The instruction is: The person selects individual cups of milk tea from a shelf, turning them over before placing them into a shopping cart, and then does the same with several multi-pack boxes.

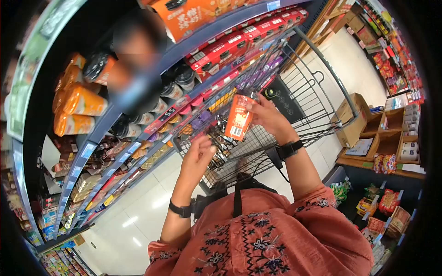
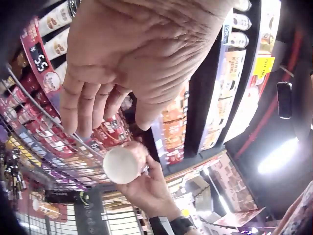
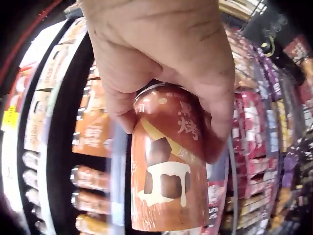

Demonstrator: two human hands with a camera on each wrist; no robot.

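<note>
An orange drink cup with a dark lid [image 1: 239,117] is in my right hand [image 1: 271,118], held over the shopping cart. In the right wrist view, thumb and fingers grip the cup [image 3: 166,166] near its top; Chinese lettering and a picture of brown chunks with a cream-coloured drip face the camera. The left wrist view shows the cup's pale round base [image 2: 121,165]. My left hand [image 1: 197,158] hovers to the left of the cup, fingers loosely bent and holding nothing. Its palm side [image 2: 142,54] fills the upper part of the left wrist view.
Below both hands is the wire cart [image 1: 317,124], with packaged items [image 1: 223,145] and a black flat panel [image 1: 285,99] in it. Shelves on the left hold orange cups [image 1: 85,99], dark-lidded cups [image 1: 184,78] and red boxes [image 1: 248,39]. Cardboard boxes [image 1: 352,119] stand at right.
</note>
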